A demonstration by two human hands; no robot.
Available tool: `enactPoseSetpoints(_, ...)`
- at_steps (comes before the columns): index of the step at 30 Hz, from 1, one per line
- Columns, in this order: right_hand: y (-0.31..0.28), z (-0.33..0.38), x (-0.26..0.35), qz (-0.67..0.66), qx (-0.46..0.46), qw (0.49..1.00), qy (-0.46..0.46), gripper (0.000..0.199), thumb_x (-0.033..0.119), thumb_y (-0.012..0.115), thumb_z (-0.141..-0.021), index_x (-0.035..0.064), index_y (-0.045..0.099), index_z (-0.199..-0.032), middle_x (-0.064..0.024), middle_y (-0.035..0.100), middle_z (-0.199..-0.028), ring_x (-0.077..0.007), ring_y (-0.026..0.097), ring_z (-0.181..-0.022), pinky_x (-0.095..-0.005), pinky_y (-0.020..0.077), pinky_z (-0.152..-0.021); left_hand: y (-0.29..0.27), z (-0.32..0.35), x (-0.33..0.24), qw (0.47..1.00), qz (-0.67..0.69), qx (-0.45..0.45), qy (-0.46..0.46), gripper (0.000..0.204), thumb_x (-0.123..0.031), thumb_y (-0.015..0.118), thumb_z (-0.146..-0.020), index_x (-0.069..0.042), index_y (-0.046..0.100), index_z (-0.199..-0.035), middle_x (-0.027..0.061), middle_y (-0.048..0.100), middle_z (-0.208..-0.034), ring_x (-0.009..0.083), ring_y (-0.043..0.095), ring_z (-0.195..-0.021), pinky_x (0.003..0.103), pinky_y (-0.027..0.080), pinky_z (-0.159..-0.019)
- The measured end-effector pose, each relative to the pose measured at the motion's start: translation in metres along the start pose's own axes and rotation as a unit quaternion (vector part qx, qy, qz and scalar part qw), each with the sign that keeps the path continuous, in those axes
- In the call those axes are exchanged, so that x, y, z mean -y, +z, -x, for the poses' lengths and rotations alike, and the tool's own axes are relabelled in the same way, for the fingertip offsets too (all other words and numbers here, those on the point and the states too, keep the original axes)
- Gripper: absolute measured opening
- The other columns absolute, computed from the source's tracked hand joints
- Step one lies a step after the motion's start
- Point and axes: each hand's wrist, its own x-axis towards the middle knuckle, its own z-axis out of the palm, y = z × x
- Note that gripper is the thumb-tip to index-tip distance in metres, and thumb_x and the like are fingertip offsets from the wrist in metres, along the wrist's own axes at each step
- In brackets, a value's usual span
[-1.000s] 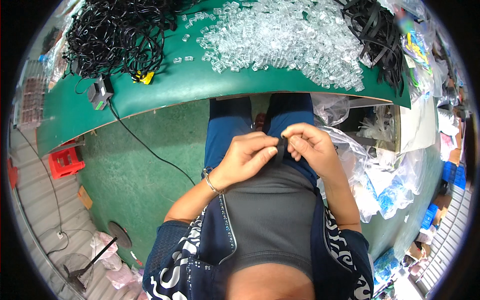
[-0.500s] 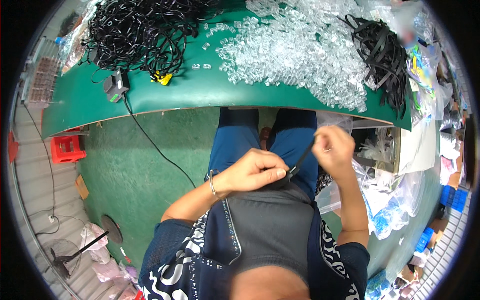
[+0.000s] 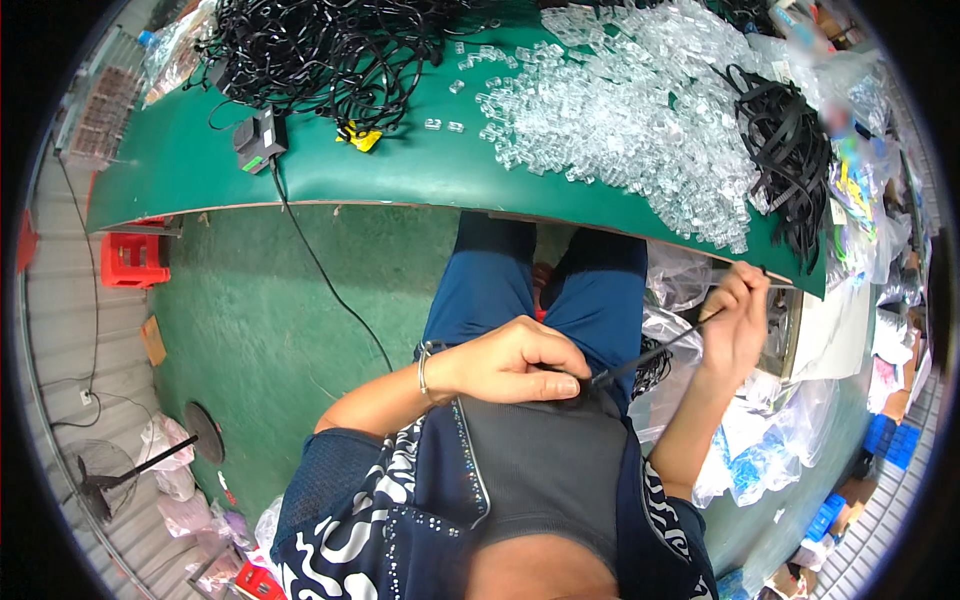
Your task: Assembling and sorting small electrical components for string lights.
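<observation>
While the left hand (image 3: 520,358) stays closed around one end of a thin black strap (image 3: 645,357) at the frame's centre, the right hand (image 3: 735,318) pinches its other end, so its long axis rises toward the right, below the green table (image 3: 400,170).

Head camera, single fisheye view, looking steeply down.
It sat close above the lap, facing the green table (image 3: 400,180) edge ahead; floor (image 3: 270,320) curved away left.
</observation>
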Motion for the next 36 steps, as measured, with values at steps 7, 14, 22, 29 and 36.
enactPoseSetpoints(7, 0.026, 0.032, -0.069, 0.548, 0.206, 0.81, 0.019, 0.011, 0.01, 0.049, -0.09, 0.0003, 0.052, -0.086, -0.0087, 0.059, -0.069, -0.0119, 0.051, -0.05, -0.0257, 0.0401, -0.046, -0.009, -0.001, 0.007, 0.983, -0.152, -0.074, -0.078, 0.015, -0.013, 0.058, -0.083, 0.002, 0.061, -0.081, 0.01, 0.06, -0.072, 0.0197, 0.058, -0.064, 0.03, 0.045, -0.059)
enactPoseSetpoints(14, -0.007, 0.003, -0.083, 0.676, 0.22, 0.67, -0.215, 0.009, 0.006, 0.057, -0.082, 0.0014, 0.056, -0.089, -0.0157, 0.055, -0.063, -0.0308, 0.056, -0.054, -0.0337, 0.0417, -0.048, -0.002, 0.012, 0.018, 0.988, -0.088, -0.092, -0.082, 0.018, -0.014, 0.057, -0.085, 0.004, 0.06, -0.083, 0.0103, 0.061, -0.073, 0.0172, 0.058, -0.066, 0.028, 0.045, -0.06)
enactPoseSetpoints(22, 0.008, -0.002, -0.078, 0.646, 0.213, 0.711, -0.179, 0.007, 0.003, 0.054, -0.083, -0.0005, 0.055, -0.09, -0.0089, 0.055, -0.06, -0.0164, 0.051, -0.049, -0.0279, 0.0394, -0.046, -0.008, 0.027, 0.021, 0.976, 0.049, -0.113, -0.179, 0.021, -0.017, 0.054, -0.089, 0.002, 0.06, -0.082, -0.0018, 0.057, -0.074, 0.0035, 0.048, -0.071, 0.021, 0.041, -0.064)
enactPoseSetpoints(29, 0.023, -0.008, -0.089, 0.518, 0.311, 0.796, 0.011, 0.018, 0.014, 0.049, -0.09, -0.0027, 0.052, -0.086, -0.0072, 0.059, -0.072, -0.0109, 0.057, -0.062, -0.0229, 0.0453, -0.058, -0.031, 0.017, 0.01, 0.956, 0.095, -0.185, -0.207, 0.018, -0.015, 0.054, -0.088, 0.002, 0.061, -0.087, -0.0026, 0.057, -0.077, 0.0035, 0.048, -0.072, 0.02, 0.041, -0.065)
enactPoseSetpoints(36, 0.008, -0.019, -0.097, 0.665, 0.255, 0.663, -0.231, 0.008, 0.006, 0.059, -0.081, 0.0004, 0.057, -0.086, -0.0152, 0.056, -0.063, -0.029, 0.058, -0.055, -0.0321, 0.0434, -0.049, -0.024, 0.019, 0.009, 0.958, 0.149, -0.16, -0.183, 0.016, -0.012, 0.054, -0.088, 0.002, 0.062, -0.087, -0.0029, 0.057, -0.076, 0.0031, 0.047, -0.072, 0.019, 0.039, -0.065)
